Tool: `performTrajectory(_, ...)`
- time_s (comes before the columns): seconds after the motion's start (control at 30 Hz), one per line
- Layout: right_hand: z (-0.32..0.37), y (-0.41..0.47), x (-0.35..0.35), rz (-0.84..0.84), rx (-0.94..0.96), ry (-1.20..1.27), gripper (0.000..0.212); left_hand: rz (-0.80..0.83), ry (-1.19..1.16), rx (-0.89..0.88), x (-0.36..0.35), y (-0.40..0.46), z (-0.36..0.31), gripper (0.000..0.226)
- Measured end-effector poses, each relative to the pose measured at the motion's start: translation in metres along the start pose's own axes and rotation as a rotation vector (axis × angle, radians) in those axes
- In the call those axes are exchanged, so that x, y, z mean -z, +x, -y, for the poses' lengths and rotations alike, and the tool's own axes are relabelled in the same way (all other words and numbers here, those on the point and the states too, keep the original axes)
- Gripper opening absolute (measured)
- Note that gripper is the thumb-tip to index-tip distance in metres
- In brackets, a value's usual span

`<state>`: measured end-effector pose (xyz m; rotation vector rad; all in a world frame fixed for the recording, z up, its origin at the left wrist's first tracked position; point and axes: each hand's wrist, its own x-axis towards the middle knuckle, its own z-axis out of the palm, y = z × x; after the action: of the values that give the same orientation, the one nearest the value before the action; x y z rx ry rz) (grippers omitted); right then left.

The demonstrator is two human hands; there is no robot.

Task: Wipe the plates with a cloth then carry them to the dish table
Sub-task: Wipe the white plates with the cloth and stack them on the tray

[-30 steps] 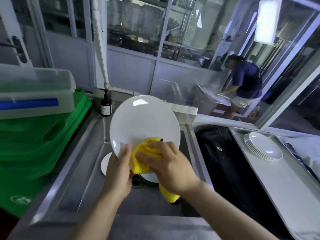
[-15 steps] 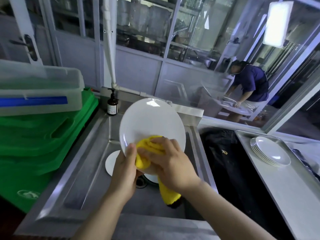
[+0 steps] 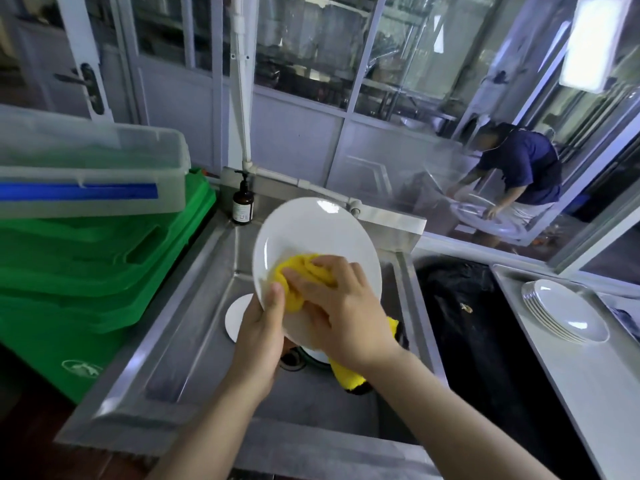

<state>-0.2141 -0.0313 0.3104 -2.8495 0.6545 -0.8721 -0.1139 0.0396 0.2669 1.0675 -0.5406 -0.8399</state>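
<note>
A round white plate [image 3: 318, 233] is tilted up over the steel sink [image 3: 194, 327]. My left hand [image 3: 263, 327] grips its lower left rim, thumb on the face. My right hand [image 3: 339, 306] presses a bunched yellow cloth [image 3: 298, 271] against the plate's lower face; the cloth's tail hangs below my wrist. More white plates [image 3: 237, 317] lie in the sink bottom, mostly hidden behind my hands. A stack of several white plates [image 3: 568, 311] rests on the steel dish table [image 3: 606, 393] at the right.
Green crates [image 3: 97, 271] with a clear plastic bin [image 3: 90, 171] on top stand left of the sink. A brown pump bottle [image 3: 242, 204] sits at the sink's back corner. A dark bin [image 3: 464, 306] fills the gap before the dish table. Another person [image 3: 512, 174] works behind the glass.
My right hand has slid the yellow cloth a little up and left across the plate's face. The left hand keeps its hold on the rim.
</note>
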Motion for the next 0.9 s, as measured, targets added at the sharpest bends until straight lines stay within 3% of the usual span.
performTrajectory(0.07,-0.013,0.006,0.000,-0.015,-0.057,0.022,0.039,-0.014,0.008,0.000,0.001,-0.001,-0.003,0.030)
performTrajectory(0.2,-0.059,0.016,0.004,-0.125,-0.387,-0.013,0.044,-0.011,0.076,-0.006,0.007,-0.005,-0.003,0.024)
performTrajectory(0.3,-0.066,0.023,0.005,-0.172,-0.499,-0.043,0.047,0.047,0.157,-0.036,0.008,-0.009,0.000,0.031)
performTrajectory(0.43,-0.048,0.045,0.006,-0.208,-0.482,-0.013,0.051,0.115,0.232,-0.034,0.007,-0.015,0.006,0.033)
performTrajectory(0.67,0.013,0.032,-0.008,0.016,0.019,0.103,0.047,0.081,0.204,-0.016,0.014,-0.008,-0.001,0.028)
performTrajectory(0.77,-0.004,0.034,-0.007,-0.015,-0.075,0.057,0.044,0.032,0.211,0.001,0.023,-0.004,-0.001,0.025)
performTrajectory(0.9,-0.042,0.039,0.003,-0.149,-0.434,-0.039,0.047,0.063,0.206,-0.031,0.022,-0.008,-0.005,0.031)
